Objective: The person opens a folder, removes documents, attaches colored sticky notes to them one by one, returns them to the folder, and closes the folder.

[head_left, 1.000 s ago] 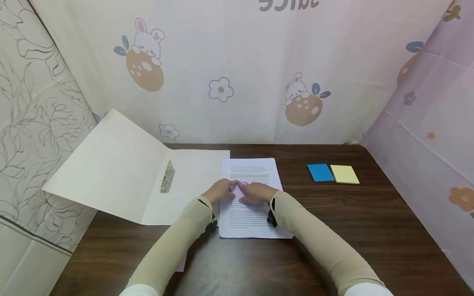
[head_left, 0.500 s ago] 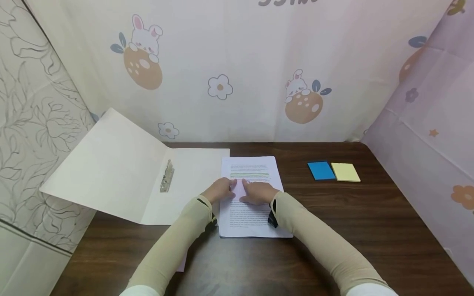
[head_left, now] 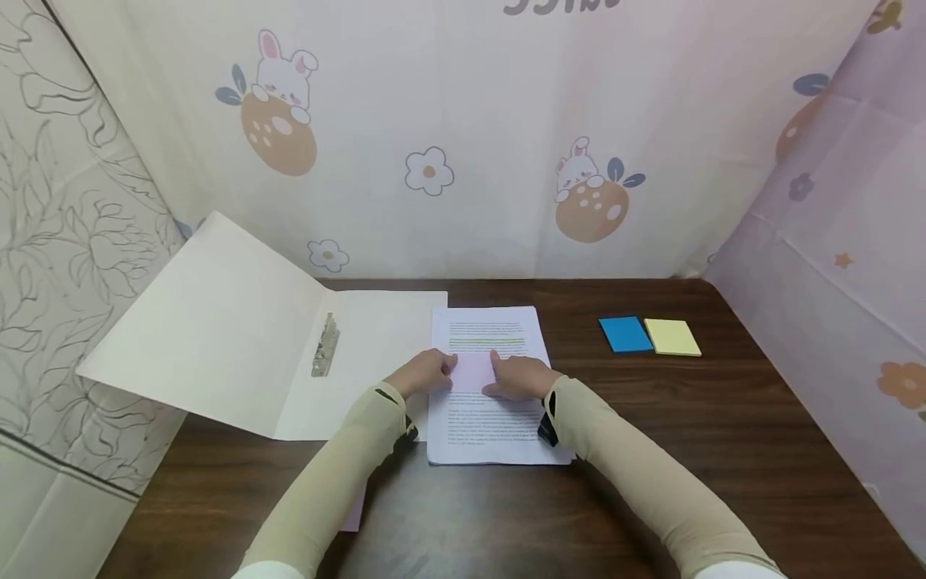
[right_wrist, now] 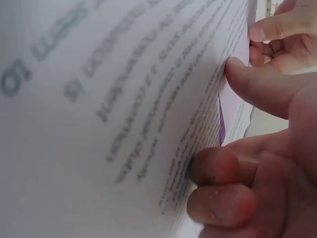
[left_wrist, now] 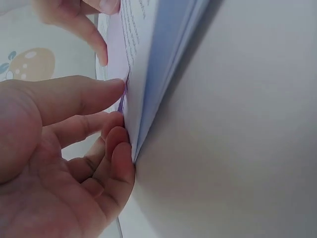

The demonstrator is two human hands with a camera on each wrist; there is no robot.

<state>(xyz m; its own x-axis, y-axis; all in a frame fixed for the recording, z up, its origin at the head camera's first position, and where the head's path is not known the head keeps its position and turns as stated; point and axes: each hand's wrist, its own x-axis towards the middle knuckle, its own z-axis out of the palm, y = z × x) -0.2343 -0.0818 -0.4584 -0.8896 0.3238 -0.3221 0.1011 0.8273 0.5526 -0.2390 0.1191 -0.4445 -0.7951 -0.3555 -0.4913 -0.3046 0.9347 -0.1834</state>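
A light purple sticky note point(head_left: 472, 374) lies across the middle of a stack of printed pages point(head_left: 473, 442), just below a green highlighted line. At the note's left end my left hand point(head_left: 422, 373) presses with the thumb, its other fingers bent against the paper; the left wrist view shows the thumb tip on the note point(left_wrist: 117, 42) near the stack's edge. My right hand point(head_left: 524, 378) touches the note's right end with its thumb. In the right wrist view its fingertips point(right_wrist: 223, 203) rest on the printed text beside the note point(right_wrist: 235, 101).
An open white folder point(head_left: 391, 322) with a metal clip point(head_left: 325, 346) spreads to the left, its edge meeting the pages. Blue point(head_left: 625, 334) and yellow point(head_left: 673, 337) sticky pads sit at the right. A purple piece point(head_left: 353, 515) shows partly beneath my left forearm.
My thumbs were together at the note's middle; they have moved apart, my right hand sliding to the right and my left slightly left, uncovering more of the note. The pages stay put.
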